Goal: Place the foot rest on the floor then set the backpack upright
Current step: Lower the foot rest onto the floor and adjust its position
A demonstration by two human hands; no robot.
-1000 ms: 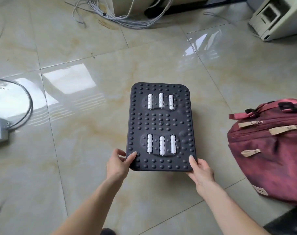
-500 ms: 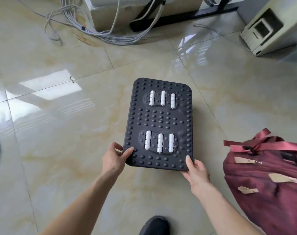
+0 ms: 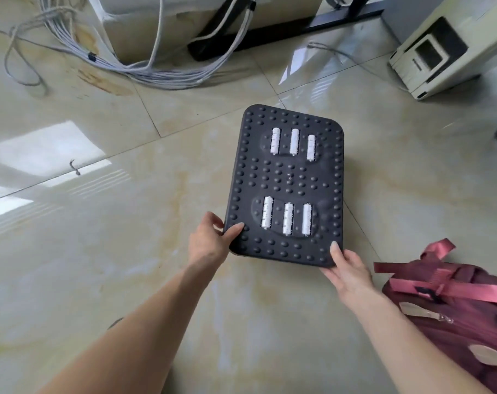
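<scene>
Black studded plastic foot rest [image 3: 287, 177] with white rollers [image 3: 294, 142], maroon fabric backpack [image 3: 463, 317] with beige tabs, cream marbled glossy floor tiles [image 3: 99, 251]

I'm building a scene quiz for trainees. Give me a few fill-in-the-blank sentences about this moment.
1. Both hands, left hand and right hand, grip the near edge of the black ____.
2. The foot rest carries ____ white rollers.
3. The maroon backpack lies to the person's ____.

Answers: foot rest; six; right
</scene>
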